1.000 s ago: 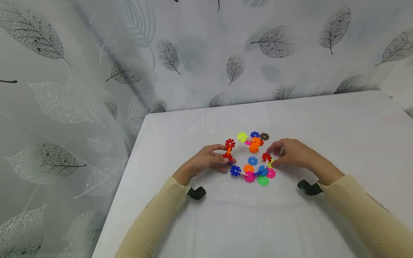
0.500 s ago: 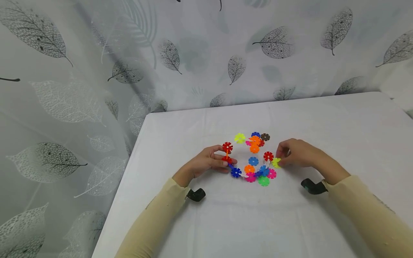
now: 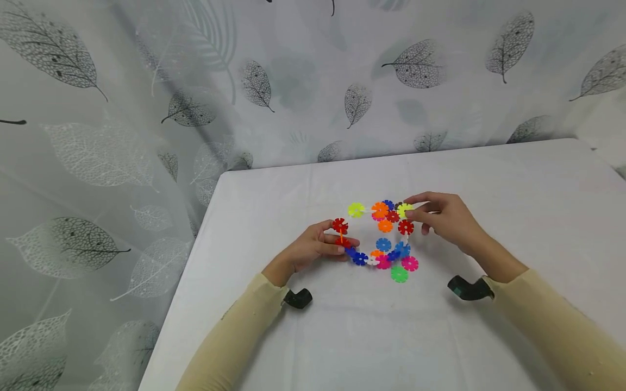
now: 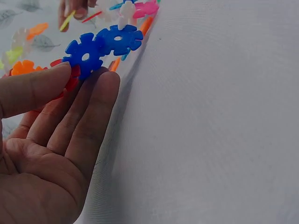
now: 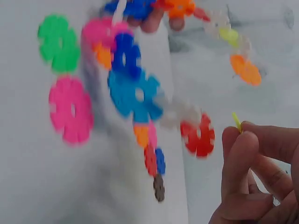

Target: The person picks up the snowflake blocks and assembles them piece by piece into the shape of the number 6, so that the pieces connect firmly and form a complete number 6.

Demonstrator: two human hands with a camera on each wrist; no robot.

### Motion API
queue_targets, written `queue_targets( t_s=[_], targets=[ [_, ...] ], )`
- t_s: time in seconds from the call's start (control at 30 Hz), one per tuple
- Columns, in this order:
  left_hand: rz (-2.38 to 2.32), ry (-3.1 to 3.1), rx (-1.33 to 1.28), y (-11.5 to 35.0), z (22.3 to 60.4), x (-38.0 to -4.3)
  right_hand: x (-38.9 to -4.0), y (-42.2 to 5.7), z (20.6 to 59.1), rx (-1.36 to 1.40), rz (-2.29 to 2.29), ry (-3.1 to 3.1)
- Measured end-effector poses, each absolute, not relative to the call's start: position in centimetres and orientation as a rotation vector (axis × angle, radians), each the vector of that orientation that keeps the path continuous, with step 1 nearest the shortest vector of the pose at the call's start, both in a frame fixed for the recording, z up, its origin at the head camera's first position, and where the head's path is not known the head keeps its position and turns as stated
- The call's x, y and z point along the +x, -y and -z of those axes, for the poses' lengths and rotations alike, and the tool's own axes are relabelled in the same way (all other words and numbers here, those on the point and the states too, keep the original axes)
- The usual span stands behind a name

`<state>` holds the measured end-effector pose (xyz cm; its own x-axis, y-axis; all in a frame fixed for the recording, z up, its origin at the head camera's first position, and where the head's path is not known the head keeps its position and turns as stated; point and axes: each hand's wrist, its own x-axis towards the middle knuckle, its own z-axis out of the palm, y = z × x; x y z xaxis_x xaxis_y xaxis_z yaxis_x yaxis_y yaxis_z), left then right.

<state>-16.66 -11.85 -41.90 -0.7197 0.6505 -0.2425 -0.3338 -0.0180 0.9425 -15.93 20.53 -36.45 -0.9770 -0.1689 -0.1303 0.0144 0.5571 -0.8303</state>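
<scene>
My left hand [image 3: 313,245] pinches a red notched disc [image 4: 74,83] in a chain of interlocking plastic snowflake discs. Two blue discs [image 4: 85,55] follow it, then a white one and a pink disc [image 3: 383,262]. The chain curves through a light blue disc [image 3: 402,249] to a red end disc [image 3: 406,227]; its other arm runs past a yellow disc [image 3: 356,210] to an orange disc [image 3: 380,210]. Between thumb and fingertips, my right hand [image 3: 442,217] pinches another yellow disc [image 5: 237,122], edge-on and apart from the red end disc in the right wrist view.
Loose discs lie around and inside the curve: a green disc [image 3: 399,274], a pink disc [image 5: 71,110], a light blue disc [image 3: 383,245], an orange disc [image 3: 385,226] and a brown disc [image 5: 159,188]. White cloth covers the table [image 3: 371,336]; a leaf-print curtain [image 3: 293,81] hangs behind.
My right hand picked up the yellow disc, drew it right, then carried it up and left above the red end disc. The left part of the chain shifted slightly left in my left hand.
</scene>
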Motion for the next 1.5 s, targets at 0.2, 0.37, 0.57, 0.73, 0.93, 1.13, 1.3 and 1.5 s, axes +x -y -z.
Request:
queue_targets(
  t_s=[0.2,0.37,0.57,0.73,0.93,1.13,1.3,1.5],
  targets=[
    [-1.815,-1.582,0.344,11.6,41.8,-16.5,-15.4,-19.4,36.0,-0.063,1.550,-2.378],
    [-1.772,-1.605,0.396,11.5,41.8,-16.4,-15.4,-19.1,36.3,-0.048,1.618,-2.280],
    [-1.660,-1.699,0.488,11.2,41.3,-16.4,-15.1,-18.8,36.5,-0.050,1.667,-2.210],
    [-1.642,-1.739,0.499,11.0,40.9,-16.3,-15.0,-18.4,36.5,-0.055,1.670,-2.195],
    [-1.657,-1.771,0.448,11.0,41.2,-16.0,-14.9,-18.6,36.5,-0.005,1.685,-2.199],
    [-1.694,-1.766,0.448,11.0,41.5,-15.8,-14.8,-18.5,36.6,0.082,1.738,-2.184],
    [-1.717,-1.751,0.447,10.9,41.7,-15.6,-14.9,-18.3,36.9,0.110,1.754,-2.167],
    [-1.707,-1.744,0.479,10.9,41.8,-15.4,-15.0,-18.0,37.2,0.123,1.774,-2.107]
  ],
)
